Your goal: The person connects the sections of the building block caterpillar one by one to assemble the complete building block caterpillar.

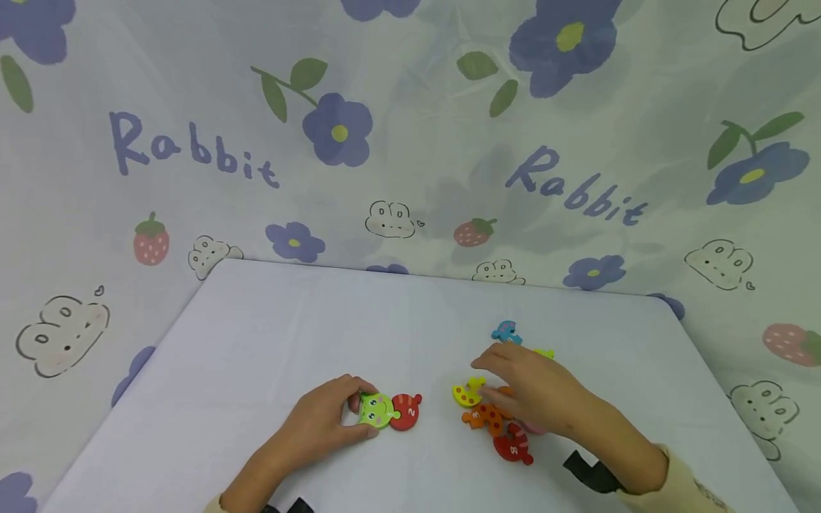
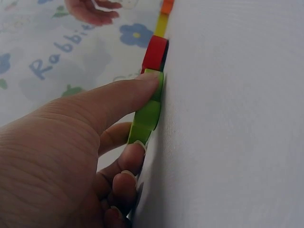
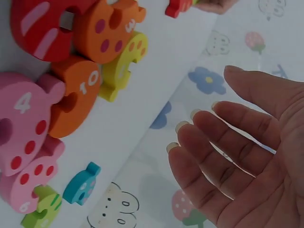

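The left hand [image 1: 323, 420] pinches the green wooden frog-face piece [image 1: 375, 410] near the white table's [image 1: 256, 342] front edge. The right hand [image 1: 535, 392], fingers loose and empty, hangs over the yellow spotted wooden piece [image 1: 465, 394].

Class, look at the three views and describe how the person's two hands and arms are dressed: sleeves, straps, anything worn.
Both hands are bare, without gloves or rings. The left hand and right hand have short, unpainted nails. The right arm wears a cream sleeve cuff and a black wrist strap; another black strap shows at the left wrist.
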Demonstrator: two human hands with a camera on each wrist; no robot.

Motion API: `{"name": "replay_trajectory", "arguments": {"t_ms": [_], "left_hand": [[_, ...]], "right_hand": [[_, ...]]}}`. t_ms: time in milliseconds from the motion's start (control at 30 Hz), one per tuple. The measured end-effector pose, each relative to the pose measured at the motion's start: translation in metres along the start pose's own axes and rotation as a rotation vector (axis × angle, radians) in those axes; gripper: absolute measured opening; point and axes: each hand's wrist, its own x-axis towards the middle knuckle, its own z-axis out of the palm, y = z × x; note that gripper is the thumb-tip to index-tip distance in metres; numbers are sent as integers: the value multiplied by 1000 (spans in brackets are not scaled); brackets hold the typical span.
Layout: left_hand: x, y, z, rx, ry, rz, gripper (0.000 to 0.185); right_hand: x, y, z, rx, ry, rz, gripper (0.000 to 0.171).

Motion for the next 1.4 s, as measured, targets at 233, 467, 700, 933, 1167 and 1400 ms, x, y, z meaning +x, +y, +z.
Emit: {"name": "replay_trajectory", "arguments": {"t_ms": [233, 467, 700, 933, 1167, 1400], "left_hand": [[1, -1, 0, -11, -7, -4, 47], [0, -4, -4, -60, -24, 44, 51], [0, -7, -4, -62, -32, 72, 52], [1, -6, -3, -49, -29, 74, 53], [1, -5, -4, -58, -32, 76, 53], [1, -7, -7, -35, -67, 65, 56]], "right_hand": [[-6, 7, 15, 0, -76, -3, 30], [-14, 11, 43, 7, -207, -80, 36], [-13, 8, 47, -28, -285, -27, 44], [-14, -1, 54, -139, -269, 5, 56], [-13, -6, 60, -13, -315, 43, 71], [-12, -9, 65, 21, -297, 4, 62]]}}
